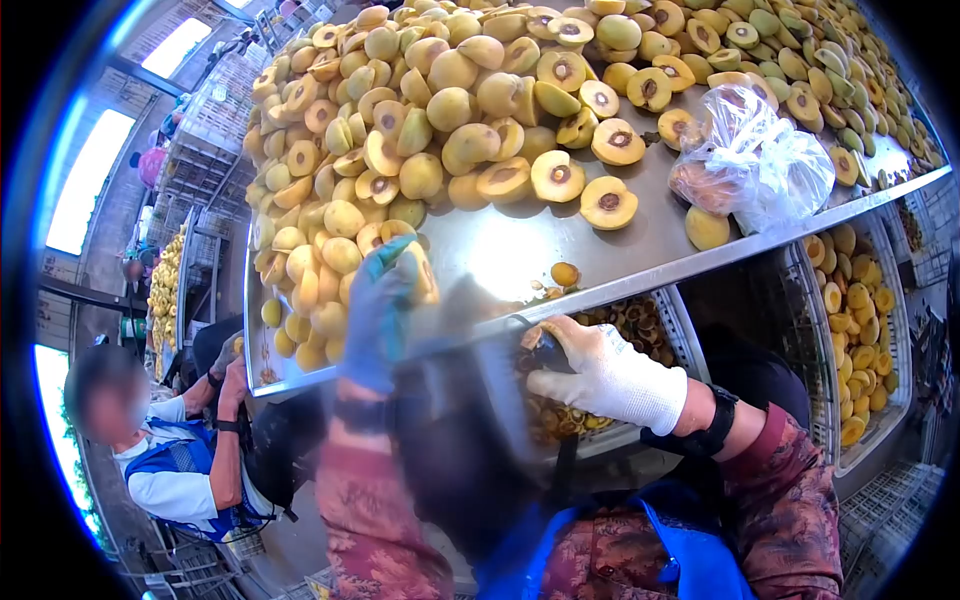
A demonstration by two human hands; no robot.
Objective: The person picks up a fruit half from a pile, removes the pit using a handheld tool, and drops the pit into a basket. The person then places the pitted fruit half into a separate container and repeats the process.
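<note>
My left hand (pixel 375 315), in a blue-green glove and blurred by motion, is at the near edge of a heap of halved yellow peaches (pixel 450 110). Its fingers are closed on a peach half (pixel 426 276). My right hand (pixel 600 365) wears a white knit glove and is held just off the metal table's (pixel 480 245) front rim. Thumb and fingers curl round something dark that I cannot make out. A blurred dark shape partly covers the space between my hands. Many peach halves show brown pits or pit hollows.
A clear plastic bag (pixel 765 165) with something inside lies on the table at right. Under the rim stands a crate (pixel 690 335) of pits and scraps; another crate (pixel 893 405) holds peach halves. A co-worker (pixel 190 450) sits at left. Stacked crates (pixel 210 130) stand behind.
</note>
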